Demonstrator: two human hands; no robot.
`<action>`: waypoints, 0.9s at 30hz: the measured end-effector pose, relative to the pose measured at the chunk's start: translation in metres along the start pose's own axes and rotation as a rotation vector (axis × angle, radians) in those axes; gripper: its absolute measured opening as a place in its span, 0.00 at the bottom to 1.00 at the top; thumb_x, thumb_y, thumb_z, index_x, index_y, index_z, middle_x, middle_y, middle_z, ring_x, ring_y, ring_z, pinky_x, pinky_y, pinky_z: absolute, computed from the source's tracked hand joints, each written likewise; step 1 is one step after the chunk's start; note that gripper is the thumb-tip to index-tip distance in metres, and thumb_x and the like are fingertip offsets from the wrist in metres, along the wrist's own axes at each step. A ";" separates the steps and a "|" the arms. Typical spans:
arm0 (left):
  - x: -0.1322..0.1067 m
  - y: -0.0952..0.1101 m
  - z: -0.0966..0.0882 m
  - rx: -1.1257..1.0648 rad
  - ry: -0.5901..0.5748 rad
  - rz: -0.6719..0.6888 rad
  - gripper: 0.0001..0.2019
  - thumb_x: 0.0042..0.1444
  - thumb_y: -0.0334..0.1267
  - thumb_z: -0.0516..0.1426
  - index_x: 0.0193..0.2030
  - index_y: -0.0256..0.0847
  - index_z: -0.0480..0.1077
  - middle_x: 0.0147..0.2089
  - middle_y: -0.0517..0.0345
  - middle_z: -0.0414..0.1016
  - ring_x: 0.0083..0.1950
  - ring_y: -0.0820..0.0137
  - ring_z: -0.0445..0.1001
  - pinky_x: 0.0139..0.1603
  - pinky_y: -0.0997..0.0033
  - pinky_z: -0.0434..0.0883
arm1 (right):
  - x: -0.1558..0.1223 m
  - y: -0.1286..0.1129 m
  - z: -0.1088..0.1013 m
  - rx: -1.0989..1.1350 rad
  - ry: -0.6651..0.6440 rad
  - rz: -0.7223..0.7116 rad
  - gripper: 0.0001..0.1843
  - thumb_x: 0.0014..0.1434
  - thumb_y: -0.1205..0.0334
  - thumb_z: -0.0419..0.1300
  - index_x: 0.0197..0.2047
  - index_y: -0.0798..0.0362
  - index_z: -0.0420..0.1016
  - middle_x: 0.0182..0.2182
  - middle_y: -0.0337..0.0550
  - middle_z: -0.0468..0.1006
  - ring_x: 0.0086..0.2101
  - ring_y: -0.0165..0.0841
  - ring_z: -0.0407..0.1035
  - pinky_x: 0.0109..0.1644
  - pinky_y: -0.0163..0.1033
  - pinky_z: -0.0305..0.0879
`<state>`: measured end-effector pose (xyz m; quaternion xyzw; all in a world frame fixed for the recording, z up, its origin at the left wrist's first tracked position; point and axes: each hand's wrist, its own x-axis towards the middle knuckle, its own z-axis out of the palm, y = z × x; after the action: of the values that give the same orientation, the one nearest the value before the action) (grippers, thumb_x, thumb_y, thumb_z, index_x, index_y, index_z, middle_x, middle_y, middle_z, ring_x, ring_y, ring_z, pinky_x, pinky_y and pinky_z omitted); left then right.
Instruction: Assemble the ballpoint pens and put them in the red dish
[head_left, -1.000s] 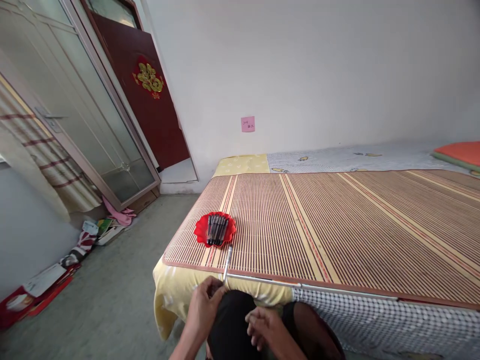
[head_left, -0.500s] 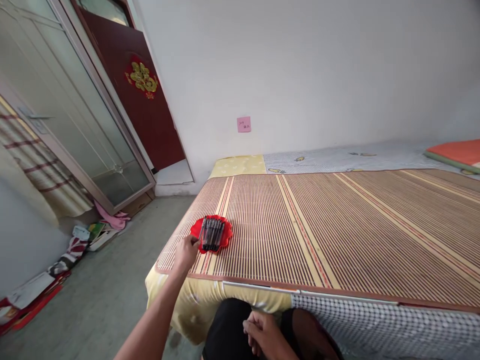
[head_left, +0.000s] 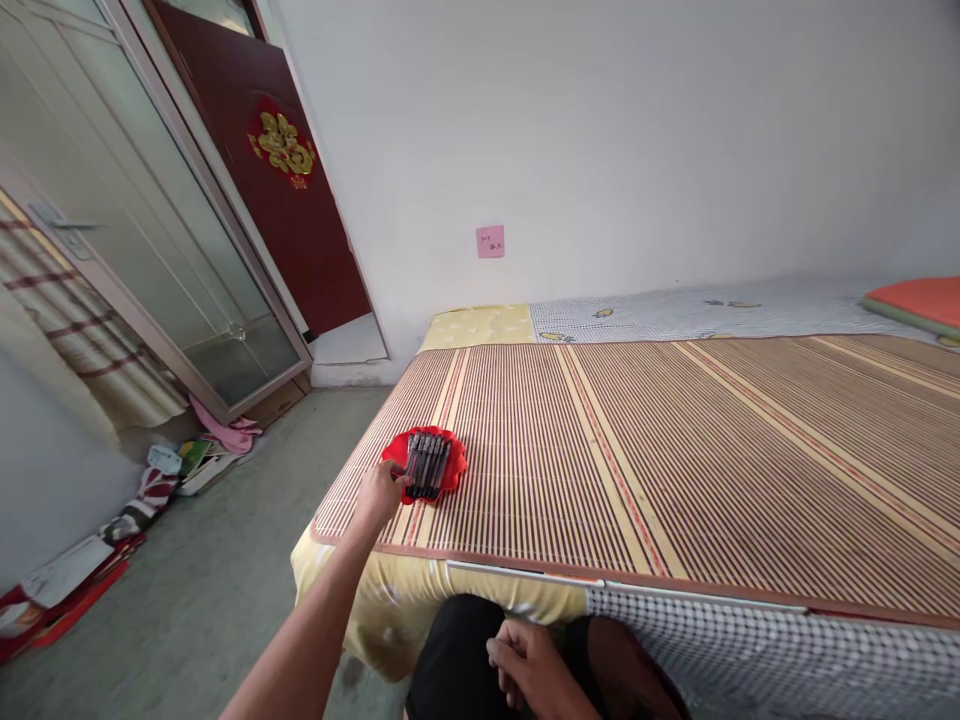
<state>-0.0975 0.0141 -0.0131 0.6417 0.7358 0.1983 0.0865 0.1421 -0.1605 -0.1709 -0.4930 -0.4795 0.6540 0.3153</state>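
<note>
A red scalloped plate (head_left: pixel 394 452) sits near the front left corner of the bed's striped bamboo mat (head_left: pixel 675 440). Several black pens (head_left: pixel 427 465) lie side by side on it. My left hand (head_left: pixel 379 492) reaches out to the plate's near left rim, fingers curled against it. The back of the hand hides what the fingertips pinch. My right hand (head_left: pixel 525 665) rests on my dark-clad lap below the bed edge, fingers loosely curled with nothing visible in them.
The bed has a yellow sheet (head_left: pixel 352 600) and a checked cover (head_left: pixel 750 650). An orange cushion (head_left: pixel 919 300) lies at the far right. A pink note (head_left: pixel 490 241) is stuck on the wall. Clutter (head_left: pixel 150 490) lines the floor by the glass door (head_left: pixel 150 250) on the left.
One second ago my left hand held a pen at the bed's edge near my lap. It then reached forward to the red plate and stays at its rim. The right hand has barely moved.
</note>
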 end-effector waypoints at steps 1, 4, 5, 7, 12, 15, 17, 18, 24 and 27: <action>0.001 -0.001 0.000 0.000 -0.004 0.001 0.06 0.59 0.32 0.61 0.40 0.35 0.79 0.38 0.49 0.84 0.40 0.62 0.79 0.38 0.71 0.67 | 0.000 0.000 0.000 -0.001 0.000 -0.002 0.23 0.53 0.37 0.58 0.28 0.51 0.66 0.17 0.31 0.67 0.16 0.25 0.59 0.21 0.32 0.54; 0.002 -0.003 0.002 -0.003 -0.018 0.004 0.05 0.59 0.32 0.61 0.39 0.35 0.79 0.36 0.49 0.83 0.39 0.62 0.79 0.38 0.70 0.67 | -0.001 -0.002 0.000 -0.003 -0.003 0.002 0.23 0.53 0.37 0.58 0.29 0.51 0.66 0.17 0.31 0.66 0.16 0.25 0.59 0.21 0.32 0.53; 0.002 -0.003 0.003 -0.004 -0.021 0.005 0.05 0.58 0.33 0.62 0.39 0.35 0.79 0.35 0.50 0.83 0.39 0.62 0.79 0.37 0.70 0.67 | -0.002 -0.003 0.000 -0.002 -0.003 0.006 0.23 0.53 0.37 0.58 0.29 0.51 0.66 0.17 0.31 0.66 0.16 0.25 0.59 0.21 0.32 0.54; 0.002 -0.004 0.004 -0.008 -0.025 0.001 0.05 0.58 0.33 0.62 0.38 0.35 0.79 0.35 0.50 0.83 0.38 0.62 0.79 0.37 0.69 0.67 | -0.002 -0.004 0.000 0.000 -0.005 0.014 0.24 0.53 0.36 0.58 0.29 0.51 0.66 0.16 0.31 0.66 0.16 0.25 0.59 0.21 0.32 0.54; 0.001 -0.002 0.004 -0.022 -0.029 -0.016 0.04 0.58 0.32 0.62 0.38 0.35 0.79 0.33 0.49 0.82 0.37 0.62 0.79 0.38 0.68 0.68 | -0.002 -0.004 0.000 0.000 -0.007 0.014 0.26 0.52 0.34 0.58 0.28 0.50 0.66 0.17 0.32 0.66 0.17 0.25 0.59 0.22 0.33 0.54; 0.000 -0.001 0.003 -0.027 -0.031 -0.023 0.03 0.59 0.32 0.62 0.37 0.35 0.78 0.33 0.52 0.81 0.38 0.64 0.79 0.40 0.67 0.69 | -0.001 -0.002 0.001 -0.005 -0.015 0.009 0.27 0.51 0.32 0.58 0.27 0.50 0.65 0.17 0.32 0.66 0.16 0.26 0.59 0.22 0.33 0.54; -0.001 0.000 0.003 -0.028 -0.028 -0.030 0.02 0.60 0.31 0.62 0.37 0.35 0.77 0.33 0.54 0.80 0.38 0.65 0.78 0.41 0.66 0.70 | 0.002 0.002 0.001 -0.012 -0.019 0.006 0.28 0.50 0.31 0.58 0.27 0.49 0.64 0.16 0.32 0.66 0.16 0.26 0.58 0.22 0.34 0.54; -0.002 0.001 0.003 -0.030 -0.026 -0.033 0.02 0.60 0.31 0.62 0.37 0.35 0.77 0.33 0.55 0.80 0.38 0.65 0.78 0.42 0.66 0.71 | 0.004 0.005 0.001 -0.017 -0.020 0.004 0.28 0.50 0.31 0.57 0.27 0.49 0.64 0.16 0.32 0.66 0.16 0.26 0.58 0.22 0.34 0.54; -0.005 0.001 0.003 -0.065 0.017 -0.050 0.01 0.58 0.29 0.63 0.35 0.35 0.75 0.32 0.54 0.79 0.36 0.64 0.77 0.41 0.65 0.70 | 0.016 0.029 -0.001 -0.096 -0.022 -0.032 0.30 0.48 0.27 0.55 0.25 0.48 0.63 0.15 0.34 0.65 0.17 0.28 0.58 0.24 0.36 0.55; -0.012 0.005 -0.003 -0.097 0.077 -0.040 0.01 0.58 0.30 0.62 0.36 0.35 0.75 0.33 0.50 0.79 0.38 0.60 0.78 0.40 0.65 0.68 | 0.019 0.033 -0.005 -0.128 -0.035 -0.104 0.29 0.52 0.29 0.55 0.25 0.49 0.65 0.16 0.36 0.67 0.19 0.29 0.60 0.27 0.37 0.57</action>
<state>-0.0921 0.0021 -0.0094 0.6139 0.7407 0.2567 0.0929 0.1427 -0.1532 -0.2082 -0.4750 -0.5507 0.6134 0.3079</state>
